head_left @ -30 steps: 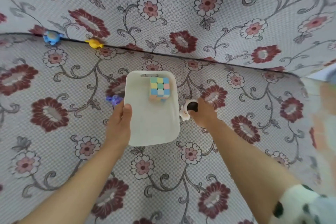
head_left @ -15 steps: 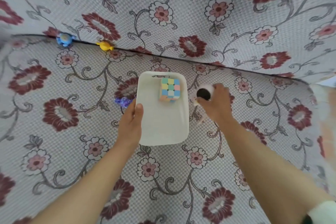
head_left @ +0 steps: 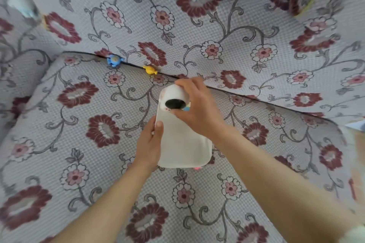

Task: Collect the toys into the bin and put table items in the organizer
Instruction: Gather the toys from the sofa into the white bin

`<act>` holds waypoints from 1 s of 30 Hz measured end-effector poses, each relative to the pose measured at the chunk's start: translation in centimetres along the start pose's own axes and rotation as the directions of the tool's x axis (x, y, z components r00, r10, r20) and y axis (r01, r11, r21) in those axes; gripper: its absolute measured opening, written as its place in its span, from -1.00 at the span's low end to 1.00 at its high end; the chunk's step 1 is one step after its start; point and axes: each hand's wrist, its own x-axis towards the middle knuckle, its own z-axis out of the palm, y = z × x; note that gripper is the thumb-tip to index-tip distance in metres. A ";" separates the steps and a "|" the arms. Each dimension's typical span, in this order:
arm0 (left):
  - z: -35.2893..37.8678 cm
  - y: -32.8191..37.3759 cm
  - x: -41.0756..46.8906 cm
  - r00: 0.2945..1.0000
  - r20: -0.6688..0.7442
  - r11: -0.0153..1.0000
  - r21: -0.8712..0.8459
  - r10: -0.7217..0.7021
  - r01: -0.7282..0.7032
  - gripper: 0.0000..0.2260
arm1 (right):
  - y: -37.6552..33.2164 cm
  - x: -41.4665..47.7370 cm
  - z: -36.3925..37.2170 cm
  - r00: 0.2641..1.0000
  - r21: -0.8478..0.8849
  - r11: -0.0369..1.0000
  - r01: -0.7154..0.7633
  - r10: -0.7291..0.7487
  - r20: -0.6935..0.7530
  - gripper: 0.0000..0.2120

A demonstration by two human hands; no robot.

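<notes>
Overhead, the right hand (head_left: 199, 108) grips a small white toy (head_left: 173, 97), seemingly light and rigid, around its rounded body above the white bin (head_left: 183, 148), whose rim the left hand (head_left: 151, 144) pinches.

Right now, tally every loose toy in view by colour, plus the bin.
White toy with a black hole, in the right hand: 1
Blue toy: 1
Yellow toy: 1
Pastel cube, mostly hidden: 1
Pink toy, only an edge: 1
White bin: 1
Total: 6

Bright, even daylight, soft shadows; edges blurred and fisheye-warped
</notes>
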 end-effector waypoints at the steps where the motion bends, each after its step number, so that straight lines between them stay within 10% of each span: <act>1: -1.1 -0.1 0.2 1.000 0.002 1.000 0.000 0.000 0.000 -0.67 | -1.0 0.4 0.3 0.999 0.049 0.998 -0.036 0.037 -0.017 -0.45; 7: -8.8 0.6 0.6 1.000 0.029 0.999 -0.037 0.007 -0.006 -0.71 | -9.1 2.6 -0.4 0.960 0.384 0.904 -0.185 0.249 -0.125 -0.49; 16: -18.9 4.7 1.5 0.994 0.067 0.995 0.033 0.090 -0.093 -0.78 | -16.3 4.9 3.9 0.924 0.463 0.806 -0.368 0.373 0.085 -0.39; 30: -23.6 5.6 1.6 0.992 0.082 0.991 0.095 0.091 -0.099 -0.67 | -18.0 9.0 11.5 0.999 -0.228 0.973 0.027 -0.032 -0.018 -0.48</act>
